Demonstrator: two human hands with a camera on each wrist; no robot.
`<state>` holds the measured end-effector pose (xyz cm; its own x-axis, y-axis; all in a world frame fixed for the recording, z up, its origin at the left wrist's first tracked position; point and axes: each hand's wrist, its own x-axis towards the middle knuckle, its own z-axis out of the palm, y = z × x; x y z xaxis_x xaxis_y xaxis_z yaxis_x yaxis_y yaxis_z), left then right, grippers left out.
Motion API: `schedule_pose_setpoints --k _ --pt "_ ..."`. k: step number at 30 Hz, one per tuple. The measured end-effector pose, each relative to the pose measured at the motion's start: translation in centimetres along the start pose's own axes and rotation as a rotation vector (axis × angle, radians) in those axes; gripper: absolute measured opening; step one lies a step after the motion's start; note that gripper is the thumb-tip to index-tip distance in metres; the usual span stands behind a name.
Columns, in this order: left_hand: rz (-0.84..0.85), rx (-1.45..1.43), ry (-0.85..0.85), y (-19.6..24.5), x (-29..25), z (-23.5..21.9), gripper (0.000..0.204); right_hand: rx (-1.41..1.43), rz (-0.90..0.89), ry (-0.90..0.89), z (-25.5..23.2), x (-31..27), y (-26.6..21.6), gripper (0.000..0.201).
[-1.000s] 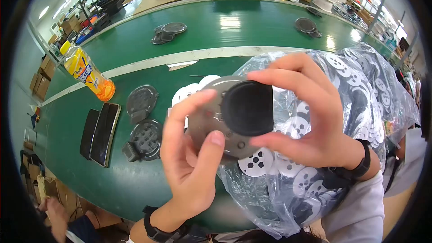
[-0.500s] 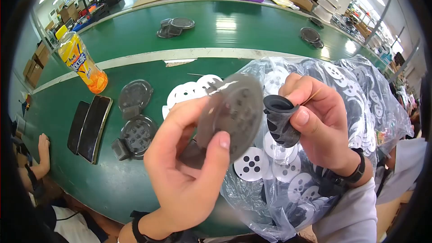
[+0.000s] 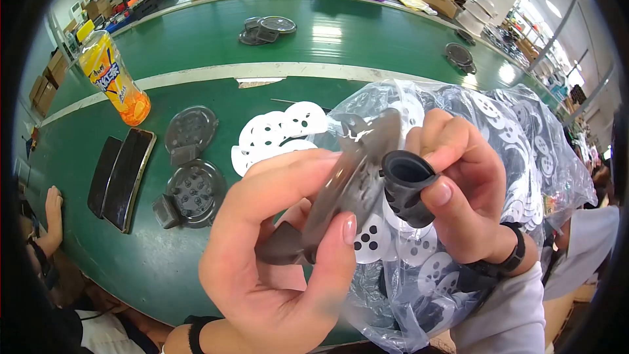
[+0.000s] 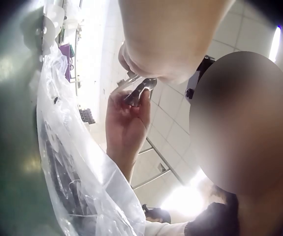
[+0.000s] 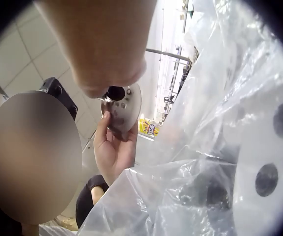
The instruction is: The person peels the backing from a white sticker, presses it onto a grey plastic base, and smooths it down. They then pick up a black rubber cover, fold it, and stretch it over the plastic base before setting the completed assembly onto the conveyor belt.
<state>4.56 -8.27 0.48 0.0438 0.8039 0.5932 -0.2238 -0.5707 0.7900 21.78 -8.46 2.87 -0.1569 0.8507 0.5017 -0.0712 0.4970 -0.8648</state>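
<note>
My left hand grips a smoky grey translucent disc part by its edges, tilted nearly edge-on, thumb on the near side. Just right of it, my right hand pinches a black rubbery cup between thumb and fingers, its round opening turned up. Cup and disc are very close; whether they touch I cannot tell. In the right wrist view, the disc shows small holes and knobs, with the left hand below it. The left wrist view shows the right hand at the dark cup.
A clear plastic bag of white perforated discs fills the right side. Loose white discs lie behind the left hand. Further left are two grey parts, two dark phone-like objects and a drink bottle. Another person's hand is at the left edge.
The black cup, earlier held flat against the disc, is now apart from its face and turned opening-up in my right hand. The disc has rotated from face-on to nearly edge-on.
</note>
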Motion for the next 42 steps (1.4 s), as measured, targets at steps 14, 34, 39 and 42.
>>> schedule_pose_setpoints --k 14,34,39,42 --pt "0.061 0.037 0.069 -1.2 -1.1 0.2 0.036 -0.244 -0.170 -0.049 0.2 0.0 -0.1 0.016" --pt "-0.038 -0.049 0.038 0.6 0.5 2.0 0.039 -0.588 -0.290 -0.127 -0.8 0.4 -0.4 0.052" --pt "-0.221 -0.079 0.034 0.7 0.4 0.4 0.042 -0.618 -0.301 -0.107 -0.7 0.5 -0.3 0.060" --pt "-0.051 -0.157 0.000 0.0 0.2 1.0 0.041 -0.588 -0.279 -0.076 -0.5 0.4 -0.2 0.063"
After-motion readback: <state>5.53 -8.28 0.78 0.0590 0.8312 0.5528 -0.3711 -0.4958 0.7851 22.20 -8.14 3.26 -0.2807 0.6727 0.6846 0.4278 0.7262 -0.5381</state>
